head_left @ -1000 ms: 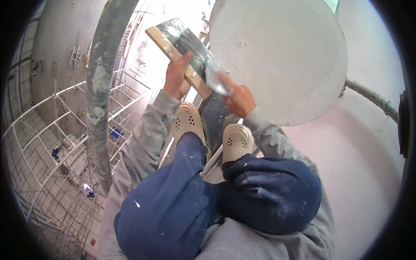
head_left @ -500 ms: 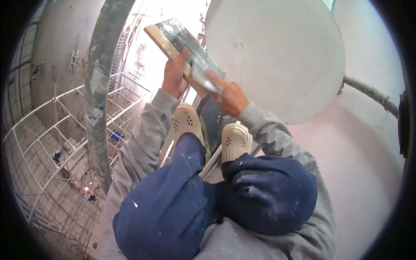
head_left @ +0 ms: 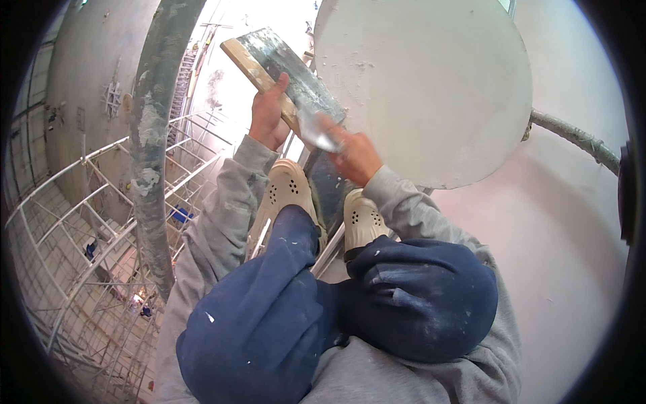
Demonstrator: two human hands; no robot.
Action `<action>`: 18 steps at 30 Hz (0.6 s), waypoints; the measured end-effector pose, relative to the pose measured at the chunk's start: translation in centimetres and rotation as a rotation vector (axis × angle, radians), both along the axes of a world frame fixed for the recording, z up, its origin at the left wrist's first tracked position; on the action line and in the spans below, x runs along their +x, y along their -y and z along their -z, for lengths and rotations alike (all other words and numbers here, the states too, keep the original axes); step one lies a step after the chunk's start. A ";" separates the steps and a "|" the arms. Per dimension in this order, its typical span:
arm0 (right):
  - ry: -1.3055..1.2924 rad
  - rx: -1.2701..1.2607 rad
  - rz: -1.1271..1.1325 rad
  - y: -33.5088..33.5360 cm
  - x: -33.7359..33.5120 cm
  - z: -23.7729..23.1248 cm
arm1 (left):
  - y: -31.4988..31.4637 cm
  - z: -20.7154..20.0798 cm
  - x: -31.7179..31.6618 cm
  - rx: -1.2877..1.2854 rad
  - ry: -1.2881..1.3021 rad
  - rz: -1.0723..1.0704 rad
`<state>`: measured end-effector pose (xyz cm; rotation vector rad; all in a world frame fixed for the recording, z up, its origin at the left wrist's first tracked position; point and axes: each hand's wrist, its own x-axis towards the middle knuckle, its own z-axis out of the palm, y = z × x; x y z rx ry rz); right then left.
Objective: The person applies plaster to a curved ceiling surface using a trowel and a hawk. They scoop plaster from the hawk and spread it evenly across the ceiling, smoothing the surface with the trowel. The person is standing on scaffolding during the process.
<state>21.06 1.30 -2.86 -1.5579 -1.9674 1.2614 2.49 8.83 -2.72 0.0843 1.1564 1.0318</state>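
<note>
My left hand point(head_left: 268, 116) is closed round the wooden back edge of a wide plastering blade point(head_left: 291, 66), thumb pressed on top. The blade's metal face is smeared with pale filler and slants from upper left to lower right. In my right hand point(head_left: 358, 156) is a small putty knife point(head_left: 316, 132), blurred by motion, its handle mostly hidden by the fingers. The putty knife lies over the lower right end of the wide blade; whether they touch I cannot tell.
A round off-white surface point(head_left: 424, 87) is close to my right hand. On the left rises a filler-spattered pole point(head_left: 149, 148), with white scaffold frames point(head_left: 74, 215) far below. My beige clogs point(head_left: 291, 185) rest on a narrow support. A pipe point(head_left: 575, 140) is at right.
The wide blade and both hands have shifted slightly to the left. My right hand's putty knife has moved a little along the wide blade's lower end. Both grips stay closed.
</note>
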 end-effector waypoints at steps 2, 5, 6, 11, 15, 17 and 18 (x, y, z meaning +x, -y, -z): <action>0.021 -0.206 0.099 -1.3 1.5 -0.1 | 0.1 -0.5 0.7 0.014 -0.048 -0.026; -0.018 -0.088 -0.022 0.9 0.2 -1.8 | -0.2 -1.3 0.5 -0.013 -0.033 0.029; -0.018 -0.005 -0.028 1.3 0.8 0.1 | -0.3 -1.5 0.4 -0.030 -0.013 0.064; 0.001 -0.063 0.019 1.2 1.7 0.4 | -0.5 -2.2 0.8 0.006 0.020 0.024; 0.031 -0.108 0.098 0.9 2.8 1.5 | -0.6 -2.4 1.1 -0.032 -0.039 0.003; -0.011 -0.055 0.000 1.2 1.8 0.2 | -0.6 -2.1 0.6 0.012 0.020 0.040; -0.032 -0.029 -0.048 1.4 1.4 -0.2 | -0.6 -2.0 0.4 0.035 0.050 0.058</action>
